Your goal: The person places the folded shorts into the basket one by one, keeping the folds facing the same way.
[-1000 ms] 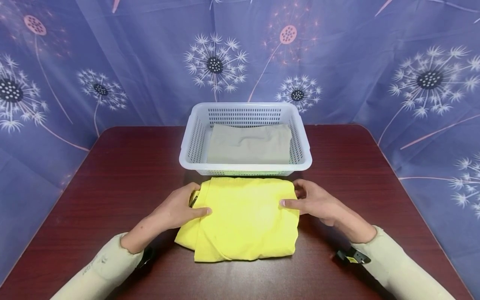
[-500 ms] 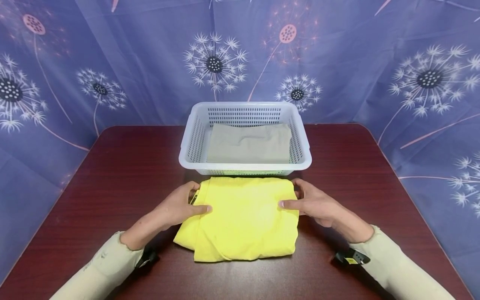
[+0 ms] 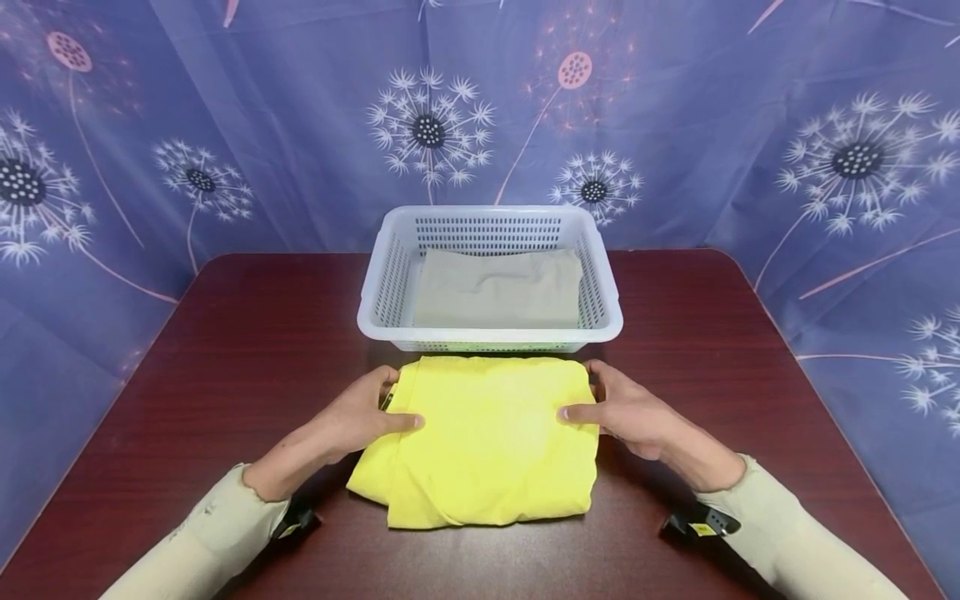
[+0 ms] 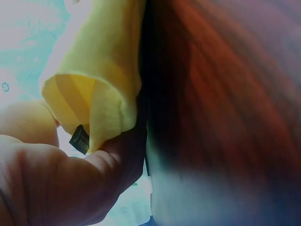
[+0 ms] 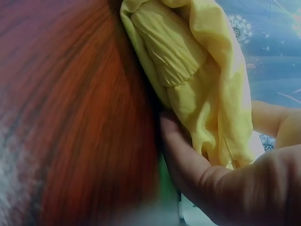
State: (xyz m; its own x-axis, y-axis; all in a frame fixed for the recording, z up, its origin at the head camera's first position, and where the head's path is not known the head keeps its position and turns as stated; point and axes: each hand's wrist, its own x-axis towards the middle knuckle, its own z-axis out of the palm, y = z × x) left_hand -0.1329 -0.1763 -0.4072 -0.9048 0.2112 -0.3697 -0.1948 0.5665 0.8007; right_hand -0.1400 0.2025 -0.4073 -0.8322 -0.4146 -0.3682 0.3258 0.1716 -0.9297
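A folded yellow garment (image 3: 487,442) lies on the table in front of the basket, its lower left corner sticking out. My left hand (image 3: 356,417) grips its left side, thumb on top and fingers under the edge. On the opposite side my right hand (image 3: 637,412) holds it the same way. In the left wrist view the folded layers (image 4: 101,52) curve open beside the hand, and a small black label (image 4: 80,140) pokes out. The right wrist view shows gathered yellow fabric (image 5: 183,56) between thumb and fingers. The fingertips beneath the cloth are mostly hidden.
Just behind the garment stands a white perforated plastic basket (image 3: 491,335). A folded light grey cloth (image 3: 498,292) lies in it, and something yellow-green shows through its front wall. The dark red table (image 3: 262,333) meets a blue dandelion-print curtain (image 3: 300,125) at the back and sides.
Almost nothing moves: both hands keep hold of the yellow garment's sides, with only slight shifts of the wrists. The basket and grey cloth stay in place.
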